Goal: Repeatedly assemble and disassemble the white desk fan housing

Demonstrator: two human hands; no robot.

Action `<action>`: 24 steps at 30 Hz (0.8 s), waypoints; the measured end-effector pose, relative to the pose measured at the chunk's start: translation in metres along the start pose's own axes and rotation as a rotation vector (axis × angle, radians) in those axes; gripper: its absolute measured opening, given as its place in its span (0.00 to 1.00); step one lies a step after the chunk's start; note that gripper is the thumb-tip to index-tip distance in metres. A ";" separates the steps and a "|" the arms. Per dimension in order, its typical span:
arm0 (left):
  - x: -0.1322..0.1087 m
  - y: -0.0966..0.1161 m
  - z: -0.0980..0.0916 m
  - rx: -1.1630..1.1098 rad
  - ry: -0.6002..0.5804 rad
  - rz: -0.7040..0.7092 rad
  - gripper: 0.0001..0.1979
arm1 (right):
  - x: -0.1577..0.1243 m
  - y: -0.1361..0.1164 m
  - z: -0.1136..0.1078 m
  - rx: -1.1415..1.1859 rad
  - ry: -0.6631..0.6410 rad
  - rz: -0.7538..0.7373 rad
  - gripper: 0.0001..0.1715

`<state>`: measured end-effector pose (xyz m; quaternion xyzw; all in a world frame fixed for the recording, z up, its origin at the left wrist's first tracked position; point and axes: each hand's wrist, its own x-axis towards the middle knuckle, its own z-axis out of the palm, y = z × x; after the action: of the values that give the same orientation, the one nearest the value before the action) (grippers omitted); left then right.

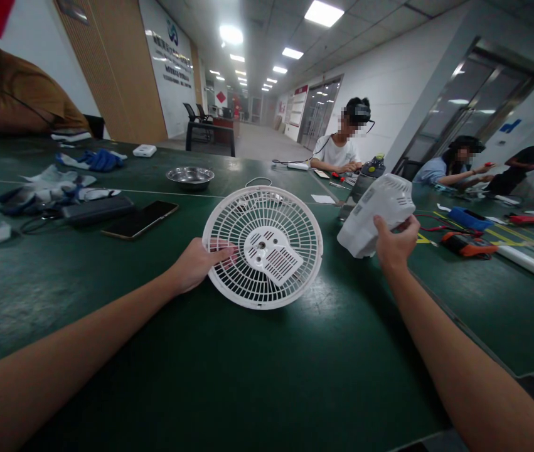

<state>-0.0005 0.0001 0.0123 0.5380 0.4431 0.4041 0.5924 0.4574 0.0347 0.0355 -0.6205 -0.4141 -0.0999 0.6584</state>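
Observation:
My left hand [196, 267] grips the left rim of a round white fan grille [280, 257], thumb on the near face and fingers behind the bars. The grille is tilted up above the green table [229, 376], its slotted centre plate facing me. To the right, my right hand [396, 242] is closed on a white plastic housing [373, 213] with vent slots at its upper end. That housing is held slanted, clear of the grille. What lies behind both parts is partly hidden.
A metal bowl [190, 177] stands behind the grille. On the left lie a phone [142, 220], a dark case [98, 209] and blue-white gloves [101, 159]. A orange-black multimeter [469, 245] lies at right. Co-workers sit around the tables, one [337, 150] straight across.

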 end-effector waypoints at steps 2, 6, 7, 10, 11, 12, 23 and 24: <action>0.000 0.000 0.001 0.002 0.006 -0.003 0.09 | 0.000 -0.001 0.000 0.068 -0.019 0.016 0.43; 0.000 -0.001 0.001 -0.017 0.015 0.022 0.09 | -0.001 -0.004 -0.001 0.133 -0.072 0.023 0.42; 0.000 -0.001 0.001 -0.020 0.012 0.028 0.08 | -0.002 -0.004 -0.002 0.126 -0.083 0.014 0.43; 0.000 -0.001 0.000 -0.023 0.004 0.028 0.08 | -0.002 -0.006 -0.003 0.088 -0.108 -0.040 0.43; 0.000 -0.001 0.000 -0.028 0.006 0.027 0.08 | -0.002 -0.007 -0.003 0.072 -0.101 -0.062 0.42; 0.000 -0.001 0.000 -0.033 0.007 0.023 0.09 | -0.002 -0.008 -0.003 0.051 -0.084 -0.084 0.43; 0.002 -0.004 -0.001 -0.012 -0.006 0.059 0.10 | -0.029 -0.049 -0.006 0.027 -0.073 -0.299 0.47; 0.002 -0.005 -0.001 -0.009 -0.006 0.060 0.09 | -0.036 -0.053 -0.004 0.024 -0.152 -0.275 0.46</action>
<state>-0.0011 0.0024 0.0076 0.5497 0.4232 0.4220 0.5836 0.4015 0.0064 0.0510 -0.5558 -0.5452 -0.1370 0.6124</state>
